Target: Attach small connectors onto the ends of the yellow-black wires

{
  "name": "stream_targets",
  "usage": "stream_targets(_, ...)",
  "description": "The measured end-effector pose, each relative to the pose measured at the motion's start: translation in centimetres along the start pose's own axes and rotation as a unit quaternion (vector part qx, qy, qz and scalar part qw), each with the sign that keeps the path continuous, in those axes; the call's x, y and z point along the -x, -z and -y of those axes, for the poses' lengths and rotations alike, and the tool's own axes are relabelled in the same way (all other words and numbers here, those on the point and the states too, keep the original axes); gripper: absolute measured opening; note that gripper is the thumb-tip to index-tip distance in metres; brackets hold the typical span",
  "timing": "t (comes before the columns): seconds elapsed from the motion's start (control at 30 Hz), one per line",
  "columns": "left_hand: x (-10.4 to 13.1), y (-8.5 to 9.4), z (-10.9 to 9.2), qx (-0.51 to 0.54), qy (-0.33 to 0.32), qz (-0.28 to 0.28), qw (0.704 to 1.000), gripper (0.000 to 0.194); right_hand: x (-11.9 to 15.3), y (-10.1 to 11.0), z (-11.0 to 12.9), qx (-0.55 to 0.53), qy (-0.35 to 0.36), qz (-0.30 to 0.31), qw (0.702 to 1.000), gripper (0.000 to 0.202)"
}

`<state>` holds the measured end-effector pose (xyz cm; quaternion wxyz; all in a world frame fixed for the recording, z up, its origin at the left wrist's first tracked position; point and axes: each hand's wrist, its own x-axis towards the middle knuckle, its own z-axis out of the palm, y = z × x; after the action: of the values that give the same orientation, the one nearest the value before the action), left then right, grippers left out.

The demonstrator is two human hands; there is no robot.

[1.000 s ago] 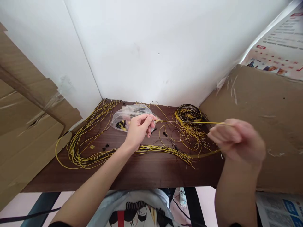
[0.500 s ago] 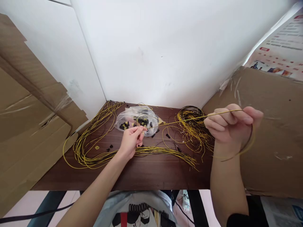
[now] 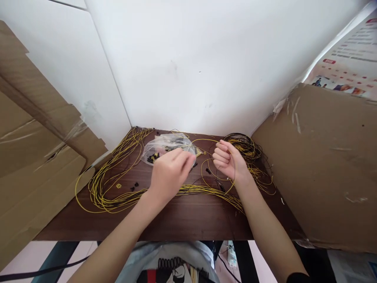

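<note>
My right hand (image 3: 229,159), closed above the table, pinches a thin yellow wire (image 3: 206,139). One length of it arcs leftward, and a loop hangs below the wrist. My left hand (image 3: 171,173) is closed, its back toward me. The wire runs toward its fingertips, which are partly hidden. Behind the left hand lies a clear plastic bag (image 3: 185,138) with small black and yellow pieces (image 3: 152,158) in it. Beneath both hands a long bundle of yellow and black wires (image 3: 203,189) crosses the table and bends round at the left.
A tangled coil of yellow and black wire (image 3: 240,139) lies at the back right of the brown table (image 3: 188,220). Loose black pieces (image 3: 208,171) are scattered about. Cardboard (image 3: 38,157) flanks the left side and a cardboard box (image 3: 330,165) the right. A white wall (image 3: 182,70) stands behind.
My right hand has moved left and inward, close to my left hand. The wire stretched between them has gone slack into an arc. My left hand has turned its back toward me.
</note>
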<state>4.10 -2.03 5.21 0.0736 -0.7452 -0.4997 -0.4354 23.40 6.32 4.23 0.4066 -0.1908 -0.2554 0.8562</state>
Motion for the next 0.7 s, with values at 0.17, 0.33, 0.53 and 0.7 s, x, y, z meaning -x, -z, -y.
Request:
stream_targets(0.17,-0.7,-3.4,-0.8,-0.052,-0.248,0.067,0.965,0.025,-1.4,0.8,-3.5,-0.023,-0.062,-0.079,0.995,0.032)
stream_targets(0.33,0.8,-5.8,0.7,-0.033,-0.249,0.064,0.966,0.022,-1.9,0.8,-5.9,-0.022,-0.115,-0.157,0.981,0.035)
stream_targets(0.53,1.5,-5.7,1.3,0.014,-0.261,0.063,0.963,0.024,-1.7,0.1,-5.5,-0.034,-0.095,-0.176,0.979,0.034)
stream_targets(0.7,1.8,-5.6,0.6,0.075,-0.222,0.087,0.968,0.021,-1.3,-0.2,-5.1,-0.043,-0.073,-0.153,0.985,0.033)
